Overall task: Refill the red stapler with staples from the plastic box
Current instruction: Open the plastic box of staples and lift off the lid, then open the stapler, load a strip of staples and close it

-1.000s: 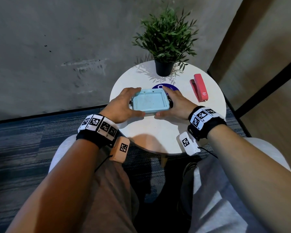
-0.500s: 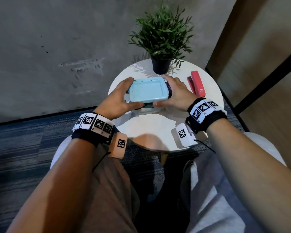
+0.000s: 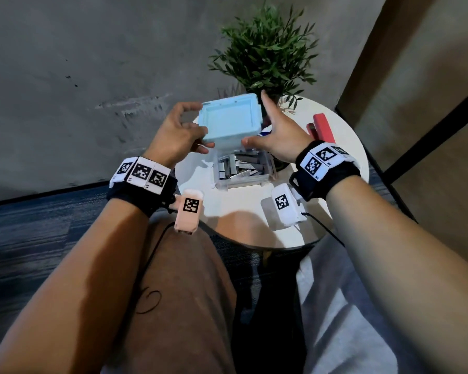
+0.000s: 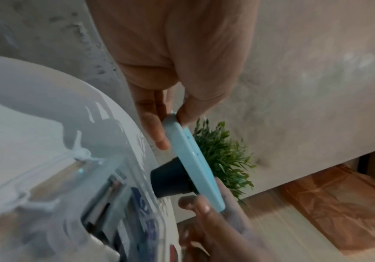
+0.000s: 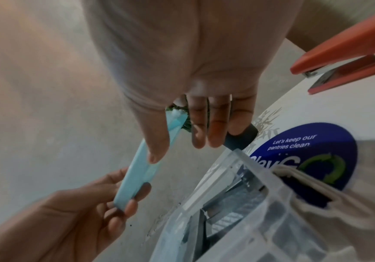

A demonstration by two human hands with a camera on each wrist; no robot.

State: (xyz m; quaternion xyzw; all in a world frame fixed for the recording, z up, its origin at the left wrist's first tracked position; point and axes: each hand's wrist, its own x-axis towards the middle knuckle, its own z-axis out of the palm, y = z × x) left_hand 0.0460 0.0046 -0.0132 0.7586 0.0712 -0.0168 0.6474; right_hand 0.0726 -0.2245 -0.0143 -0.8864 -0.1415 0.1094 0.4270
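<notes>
The pale blue lid [image 3: 230, 122] is off the clear plastic box [image 3: 222, 184] and hangs tilted above it. My left hand [image 3: 200, 128] pinches the lid's left edge between thumb and fingers [image 4: 157, 131]. My right hand [image 3: 262, 120] lies at the lid's right side, thumb against its near corner and fingers [image 5: 218, 131] straight behind it. Grey staple strips [image 3: 238, 166] fill the uncovered box. The red stapler [image 3: 320, 128] lies on the round white table [image 3: 241, 225] to the right, beyond my right wrist, untouched; the right wrist view has the stapler [image 5: 350, 53] at upper right.
A potted green plant [image 3: 265, 49] stands at the table's far edge, just behind the lid. A round blue sticker [image 5: 305, 141] lies on the tabletop beside the box. A grey wall is at the left, a brown partition at the right, and my knees are under the near edge.
Both hands have lifted the blue lid up and away off the box, tilting it, and the staples inside now show. The box and the stapler stay on the table.
</notes>
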